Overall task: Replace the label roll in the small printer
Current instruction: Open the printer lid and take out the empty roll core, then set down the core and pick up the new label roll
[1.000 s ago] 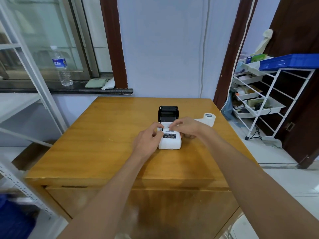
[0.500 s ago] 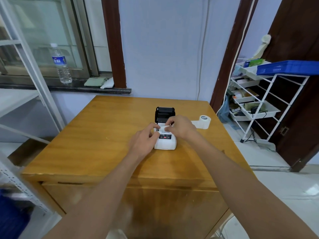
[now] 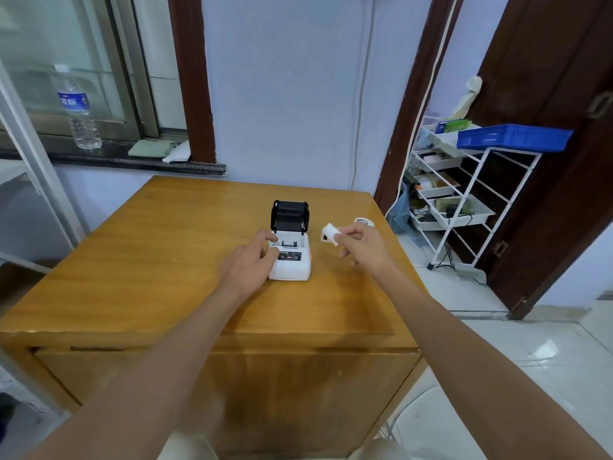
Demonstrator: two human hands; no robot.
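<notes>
A small white printer stands in the middle of the wooden table with its black lid flipped up at the back. Its roll bay looks empty. My left hand grips the printer's left side. My right hand is raised to the right of the printer and pinches a small white label roll. A second label roll lies on the table behind my right hand, mostly hidden by it.
A white wire rack with trays and a blue crate stands right of the table by a dark door. A water bottle and folded cloths sit on the window sill behind. Metal shelving is at the left.
My right hand has lifted a small label roll out of the printer and carried it to the right. My left hand stays on the printer's left side.
</notes>
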